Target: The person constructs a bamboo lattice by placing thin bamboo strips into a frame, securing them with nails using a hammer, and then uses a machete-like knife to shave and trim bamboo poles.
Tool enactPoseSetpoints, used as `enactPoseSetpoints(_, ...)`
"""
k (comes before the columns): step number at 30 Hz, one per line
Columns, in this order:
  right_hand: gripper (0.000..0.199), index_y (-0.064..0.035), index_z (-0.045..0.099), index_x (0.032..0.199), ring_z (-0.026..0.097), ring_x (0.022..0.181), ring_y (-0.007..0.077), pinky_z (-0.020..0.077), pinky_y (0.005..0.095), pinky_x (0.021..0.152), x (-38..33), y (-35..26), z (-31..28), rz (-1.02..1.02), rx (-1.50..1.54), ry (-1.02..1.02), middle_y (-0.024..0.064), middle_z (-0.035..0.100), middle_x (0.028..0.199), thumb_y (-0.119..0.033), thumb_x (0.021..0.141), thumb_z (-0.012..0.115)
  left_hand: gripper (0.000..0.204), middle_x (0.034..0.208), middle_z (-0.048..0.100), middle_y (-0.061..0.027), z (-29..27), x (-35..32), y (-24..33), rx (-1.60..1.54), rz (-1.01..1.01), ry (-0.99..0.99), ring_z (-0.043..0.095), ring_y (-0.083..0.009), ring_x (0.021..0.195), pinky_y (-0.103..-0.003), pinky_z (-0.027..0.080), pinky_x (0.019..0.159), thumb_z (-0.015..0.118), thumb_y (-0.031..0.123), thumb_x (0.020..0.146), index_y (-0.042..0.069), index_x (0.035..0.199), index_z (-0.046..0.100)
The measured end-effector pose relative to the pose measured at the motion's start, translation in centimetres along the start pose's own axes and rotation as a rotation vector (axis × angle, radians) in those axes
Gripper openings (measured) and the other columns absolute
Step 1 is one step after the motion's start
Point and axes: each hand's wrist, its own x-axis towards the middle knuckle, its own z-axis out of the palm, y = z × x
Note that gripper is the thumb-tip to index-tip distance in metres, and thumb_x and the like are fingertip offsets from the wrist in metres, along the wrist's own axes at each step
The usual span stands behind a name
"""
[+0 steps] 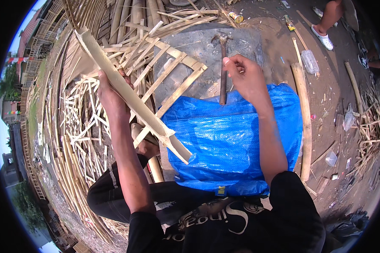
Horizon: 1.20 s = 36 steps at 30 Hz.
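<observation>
A long split bamboo piece (126, 95), hollow side showing, slants from the upper left down over my lap. My left hand (114, 92) grips it around its upper part, and its lower end hangs over the blue tarp (223, 143) covering my lap. My right hand (247, 78) is raised with curled fingers beside the hammer (223, 63); whatever they may hold is hidden. The hammer lies on a grey slab (249, 46), its handle toward me. A frame of bamboo slats (179, 88) rests on the slab behind the bamboo piece.
Loose bamboo strips (84, 114) pile up to the left, with long poles (74, 181) nearer me. A bamboo pole (302, 126) lies along the right of the tarp. Litter, including a clear plastic container (310, 62), dots the ground. Another person's foot in a white shoe (323, 38) stands at upper right.
</observation>
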Motion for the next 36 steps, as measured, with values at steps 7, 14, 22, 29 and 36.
enactPoseSetpoints(7, 0.028, 0.0057, 0.071, 0.086, 0.068, 0.073, 0.0229, 0.053, 0.0379, 0.069, 5.7, 13.3, -8.5, 0.334, -0.575, -0.02, 0.0189, 0.07, 0.077, -0.021, 0.079, 0.07, 0.05, 0.086, 0.056, -0.0058, -4.0, -2.9, 2.5, -0.086, 0.143, 0.1, 0.051, -0.0138, 0.069, -0.027, 0.045, 0.06, 0.025, 0.044, 0.109, 0.005, 0.117, 0.055)
enactPoseSetpoints(14, 0.036, 0.0001, 0.074, 0.104, 0.062, 0.121, 0.0359, 0.0504, 0.0359, 0.099, 14.3, 32.1, -11.3, 0.512, -1.063, -0.306, 0.0265, 0.063, 0.125, -0.015, 0.074, 0.061, 0.069, 0.081, 0.046, -0.0058, -0.2, -0.2, 6.0, -0.307, 0.36, 0.001, 0.045, -0.0195, 0.075, -0.035, 0.043, 0.07, 0.018, 0.061, 0.106, 0.003, 0.118, 0.053)
enactPoseSetpoints(22, 0.034, 0.0044, 0.073, 0.096, 0.065, 0.089, 0.0308, 0.0523, 0.0385, 0.076, 13.7, 28.0, -7.1, 0.576, -0.995, -0.217, 0.0221, 0.067, 0.099, -0.025, 0.082, 0.064, 0.072, 0.077, 0.042, -0.0061, -1.4, -1.8, 6.7, -0.359, 0.517, 0.069, 0.044, -0.0205, 0.075, -0.034, 0.041, 0.069, 0.013, 0.067, 0.103, 0.005, 0.1, 0.049)
enactPoseSetpoints(29, 0.041, 0.0067, 0.072, 0.089, 0.067, 0.069, 0.028, 0.053, 0.0395, 0.061, 12.6, 23.3, -9.0, 0.671, -0.371, 0.121, 0.0206, 0.068, 0.082, -0.034, 0.089, 0.067, 0.076, 0.071, 0.037, -0.0039, -3.2, -4.2, 7.0, -0.504, 0.484, 0.031, 0.038, -0.0147, 0.065, -0.026, 0.036, 0.056, 0.026, 0.083, 0.092, 0.009, 0.089, 0.043)
enactPoseSetpoints(36, 0.048, -0.0029, 0.06, 0.071, 0.054, 0.05, 0.0194, 0.0418, 0.0358, 0.046, 13.6, 24.5, -9.9, 0.482, 0.366, 0.437, 0.0082, 0.056, 0.06, -0.043, 0.098, 0.06, 0.061, 0.068, 0.037, -0.0017, 1.8, -5.6, 8.4, -0.539, 0.608, -0.048, 0.038, -0.0135, 0.061, -0.026, 0.035, 0.055, 0.03, 0.069, 0.101, 0.012, 0.086, 0.045)
